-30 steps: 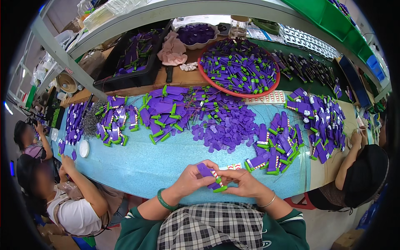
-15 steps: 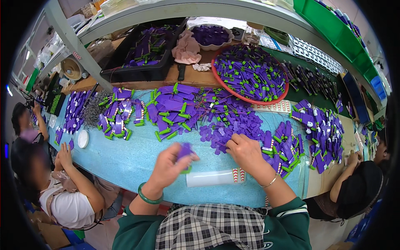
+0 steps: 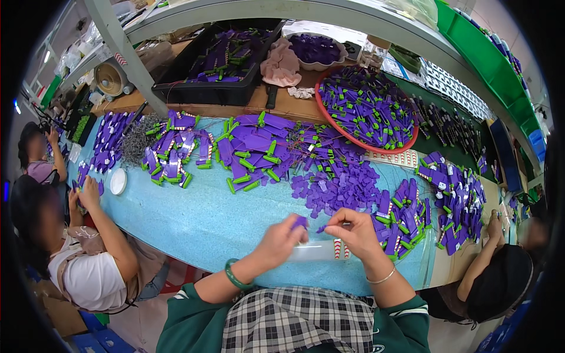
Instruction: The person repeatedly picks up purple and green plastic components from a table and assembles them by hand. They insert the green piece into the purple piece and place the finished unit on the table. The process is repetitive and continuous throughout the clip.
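Note:
My left hand [image 3: 281, 240], a green bangle on its wrist, is closed around a purple plastic part [image 3: 300, 222]; most of that part is hidden by the fingers. Facing it, my right hand [image 3: 358, 233] pinches a small purple piece [image 3: 321, 229] between thumb and fingertips. The two hands are close together but apart, over the blue table mat [image 3: 206, 235]. Just below them lies a whitish strip [image 3: 309, 253] with red chevron stickers [image 3: 338, 249] at its right end. A pile of small purple pieces [image 3: 338, 188] spreads out beyond my hands.
Larger purple parts with green ends [image 3: 253, 147] lie beyond on the left, and more [image 3: 403, 217] lie near my right hand. A red round basket [image 3: 415, 138] and a black tray [image 3: 206, 97] stand at the back under a shelf bar [image 3: 282, 17]. Co-workers sit on both sides.
My right hand has come back from the small-piece pile with a small purple piece. My left hand has moved right toward it, still holding the purple part. The view has shifted slightly.

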A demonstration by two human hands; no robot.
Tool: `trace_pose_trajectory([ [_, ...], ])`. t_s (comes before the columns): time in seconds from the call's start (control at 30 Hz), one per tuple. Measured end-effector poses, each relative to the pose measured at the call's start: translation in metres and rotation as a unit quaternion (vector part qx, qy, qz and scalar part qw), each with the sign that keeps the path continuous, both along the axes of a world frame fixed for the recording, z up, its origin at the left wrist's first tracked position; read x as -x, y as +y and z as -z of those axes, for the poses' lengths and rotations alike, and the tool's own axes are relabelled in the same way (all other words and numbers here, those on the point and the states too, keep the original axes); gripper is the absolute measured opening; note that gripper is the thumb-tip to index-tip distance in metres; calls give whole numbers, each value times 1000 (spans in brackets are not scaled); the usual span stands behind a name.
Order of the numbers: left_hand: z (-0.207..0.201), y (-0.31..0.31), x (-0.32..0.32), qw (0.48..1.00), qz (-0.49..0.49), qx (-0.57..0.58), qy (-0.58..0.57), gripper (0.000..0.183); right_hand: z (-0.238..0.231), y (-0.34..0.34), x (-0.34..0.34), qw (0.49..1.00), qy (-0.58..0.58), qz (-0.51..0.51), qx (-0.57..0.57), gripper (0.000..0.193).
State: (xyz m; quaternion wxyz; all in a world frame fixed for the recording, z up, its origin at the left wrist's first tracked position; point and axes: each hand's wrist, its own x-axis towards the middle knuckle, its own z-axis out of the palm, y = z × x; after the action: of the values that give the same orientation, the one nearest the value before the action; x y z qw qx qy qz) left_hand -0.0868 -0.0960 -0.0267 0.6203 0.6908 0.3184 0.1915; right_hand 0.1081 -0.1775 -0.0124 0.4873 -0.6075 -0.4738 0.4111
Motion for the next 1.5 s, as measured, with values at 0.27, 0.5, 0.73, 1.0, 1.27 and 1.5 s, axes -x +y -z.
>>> trace_pose_trajectory([
  [0.27, -1, -19, -10, 972, 111, -206, -4, 17, 1, -22, 17, 998, -61, 2, -27, 11],
  [0.5, 2, -21, -12, 965, 111, -235, 18, 19, 14, -27, 21, 999, 7, 46, -7, 11],
  [0.73, -5, -23, -14, 978, 161, -123, 39, 20, 0, -27, 20, 996, -81, -5, -44, 13],
  [1.0, -1, -20, -26, 980, 197, 22, 20, 24, 1, -30, 10, 996, -82, 17, 18, 11],
  [1.27, -36, 134, -15, 789, -22, -590, 167, 22, -59, -47, -90, 840, -533, 104, 10, 18],
  [1.5, -17, 187, -4, 691, -22, -702, 172, 14, -14, -67, -24, 848, -520, -59, -89, 27],
])
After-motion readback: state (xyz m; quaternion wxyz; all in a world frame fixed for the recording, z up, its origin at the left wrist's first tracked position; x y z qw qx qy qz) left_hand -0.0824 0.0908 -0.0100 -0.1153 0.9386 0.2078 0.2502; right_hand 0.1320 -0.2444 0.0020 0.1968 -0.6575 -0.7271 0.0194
